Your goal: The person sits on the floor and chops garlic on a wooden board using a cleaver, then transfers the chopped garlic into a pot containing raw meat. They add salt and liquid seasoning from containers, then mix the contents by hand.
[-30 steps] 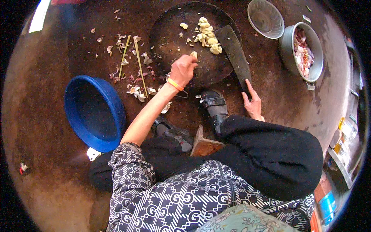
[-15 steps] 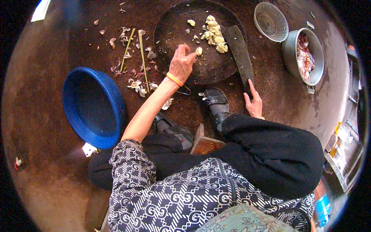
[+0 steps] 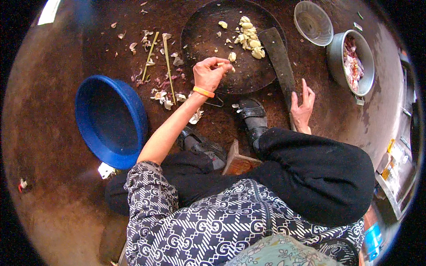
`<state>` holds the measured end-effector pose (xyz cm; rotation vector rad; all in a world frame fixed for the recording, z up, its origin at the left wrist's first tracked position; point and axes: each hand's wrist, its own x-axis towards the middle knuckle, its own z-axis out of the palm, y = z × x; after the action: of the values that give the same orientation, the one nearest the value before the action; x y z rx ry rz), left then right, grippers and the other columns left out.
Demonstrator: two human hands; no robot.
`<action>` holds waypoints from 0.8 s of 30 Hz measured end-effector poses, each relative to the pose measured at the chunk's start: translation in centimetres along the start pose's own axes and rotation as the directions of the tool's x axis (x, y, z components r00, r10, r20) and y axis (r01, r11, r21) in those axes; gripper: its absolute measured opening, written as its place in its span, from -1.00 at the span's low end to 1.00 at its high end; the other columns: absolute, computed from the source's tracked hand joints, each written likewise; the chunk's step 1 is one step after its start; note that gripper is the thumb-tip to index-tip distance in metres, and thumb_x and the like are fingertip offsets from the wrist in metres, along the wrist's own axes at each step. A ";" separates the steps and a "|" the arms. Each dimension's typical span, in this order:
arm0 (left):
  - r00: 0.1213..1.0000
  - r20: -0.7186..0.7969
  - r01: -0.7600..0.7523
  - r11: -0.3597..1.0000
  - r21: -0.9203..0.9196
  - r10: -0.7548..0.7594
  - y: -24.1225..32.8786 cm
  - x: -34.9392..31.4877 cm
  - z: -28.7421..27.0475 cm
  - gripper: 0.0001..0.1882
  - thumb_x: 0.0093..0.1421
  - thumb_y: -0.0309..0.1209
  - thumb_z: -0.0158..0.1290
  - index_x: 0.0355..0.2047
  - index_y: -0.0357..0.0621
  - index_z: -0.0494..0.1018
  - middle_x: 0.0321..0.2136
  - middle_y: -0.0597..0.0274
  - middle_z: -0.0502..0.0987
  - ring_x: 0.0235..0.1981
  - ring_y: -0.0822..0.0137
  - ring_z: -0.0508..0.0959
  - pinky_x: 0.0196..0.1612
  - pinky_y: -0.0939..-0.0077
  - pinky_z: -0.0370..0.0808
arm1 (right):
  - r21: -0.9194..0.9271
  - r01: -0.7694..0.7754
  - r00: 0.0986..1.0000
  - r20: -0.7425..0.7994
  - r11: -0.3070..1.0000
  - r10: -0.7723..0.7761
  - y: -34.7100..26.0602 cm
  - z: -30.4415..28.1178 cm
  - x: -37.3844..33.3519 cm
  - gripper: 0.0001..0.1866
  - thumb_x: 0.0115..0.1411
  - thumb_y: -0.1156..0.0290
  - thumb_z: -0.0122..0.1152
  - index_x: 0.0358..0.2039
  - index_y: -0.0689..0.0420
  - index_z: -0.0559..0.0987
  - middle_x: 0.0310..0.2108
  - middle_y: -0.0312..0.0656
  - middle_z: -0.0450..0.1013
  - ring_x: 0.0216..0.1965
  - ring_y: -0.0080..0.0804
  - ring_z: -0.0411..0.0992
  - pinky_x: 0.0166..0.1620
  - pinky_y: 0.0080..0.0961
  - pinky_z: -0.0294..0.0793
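Peeled clove [image 3: 232,56], one: lying loose on the dark round board [image 3: 262,73]; too small for its long axis to be told.

Left hand [image 3: 207,73]: hovering just on the near side of the clove. Its fingers, at the clove a moment ago, are now standing clear; the clove seems to be let go. Fingers curling, thumb close to forefinger; whether they are pinching the small pale bit at their tips cannot be told.

Garlic pile [image 3: 250,40]: sitting beyond the clove, to the right.

Knife [image 3: 279,57], broad blade: lying over the board's right edge, long axis running away from the person and slightly left, blade end far, handle near.

Right hand [image 3: 302,108]: spreading its fingers beside the handle, where the forefinger was resting earlier; seemingly not gripping. Thumb contact is unclear.

Outward: stalks [image 3: 168,66] and skins [image 3: 167,104] lying left; blue basin [image 3: 141,113] standing farther left; clear bowl [image 3: 312,22] and metal pot [image 3: 333,62] standing right.
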<state>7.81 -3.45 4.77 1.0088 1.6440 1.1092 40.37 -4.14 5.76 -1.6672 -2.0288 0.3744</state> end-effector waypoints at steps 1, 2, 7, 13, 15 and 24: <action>0.977 0.077 0.212 0.948 -0.236 -0.199 0.5 0.3 0.2 -0.85 0.10 -0.47 0.24 -0.31 -0.26 0.62 -0.40 0.22 0.65 -0.43 0.46 0.62 -0.38 0.61 0.56 | 0.035 0.021 1.000 -0.020 0.999 -0.020 -0.8 -0.1 0.9 -0.44 0.15 0.45 0.24 0.20 -0.02 0.42 -0.08 -0.02 0.35 -0.09 -0.12 0.37 0.03 -0.29 0.39; 0.970 0.097 0.241 0.925 -0.295 -0.221 0.9 0.2 0.3 -0.85 0.11 -0.49 0.23 -0.31 -0.28 0.61 -0.39 0.20 0.65 -0.42 0.46 0.62 -0.37 0.61 0.58 | 0.189 -0.064 0.997 0.053 0.980 0.055 -1.9 0.0 1.8 -0.56 0.15 0.46 0.25 0.08 0.02 0.53 -0.10 -0.06 0.37 -0.14 -0.18 0.42 -0.05 -0.35 0.46; 0.947 0.197 0.321 0.803 -0.502 -0.255 2.2 -0.6 1.6 -0.81 0.14 -0.54 0.21 -0.22 -0.34 0.57 -0.37 0.11 0.64 -0.41 0.40 0.63 -0.33 0.59 0.65 | 0.451 0.126 0.964 0.153 0.883 -0.216 -8.0 3.3 5.7 -0.72 0.11 0.44 0.33 -0.12 0.05 0.64 -0.20 -0.13 0.57 -0.15 -0.30 0.54 -0.10 -0.44 0.53; 0.953 0.198 0.299 0.815 -0.496 -0.229 1.9 -1.1 1.9 -0.80 0.13 -0.53 0.23 -0.24 -0.34 0.57 -0.38 0.14 0.63 -0.40 0.41 0.63 -0.32 0.57 0.65 | 0.564 0.100 0.960 0.163 0.820 -0.229 -10.6 5.9 6.4 -0.84 0.08 0.46 0.35 -0.28 0.14 0.66 -0.35 -0.15 0.60 -0.32 -0.33 0.59 -0.24 -0.46 0.57; 0.952 0.195 0.305 0.789 -0.533 -0.236 1.7 -1.1 2.2 -0.81 0.12 -0.52 0.23 -0.24 -0.33 0.58 -0.39 0.15 0.63 -0.39 0.42 0.63 -0.33 0.57 0.65 | 0.528 0.140 0.955 0.152 0.838 -0.256 -10.3 6.3 6.6 -0.85 0.08 0.45 0.35 -0.31 0.14 0.66 -0.37 -0.15 0.59 -0.36 -0.31 0.59 -0.27 -0.45 0.57; 0.998 0.018 0.063 0.954 -0.295 -0.060 0.5 -2.2 4.2 -0.82 0.19 -0.47 0.17 -0.24 -0.32 0.59 -0.30 0.15 0.62 -0.44 0.45 0.63 -0.41 0.59 0.64 | 0.346 0.163 0.957 0.173 0.924 -0.234 -9.0 7.1 8.7 -0.90 0.10 0.47 0.31 -0.34 0.16 0.65 -0.43 -0.14 0.57 -0.43 -0.39 0.56 -0.39 -0.54 0.51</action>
<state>12.45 -4.40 4.88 0.7625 1.4389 1.2621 27.85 2.98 5.91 -1.2494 -2.1217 0.7999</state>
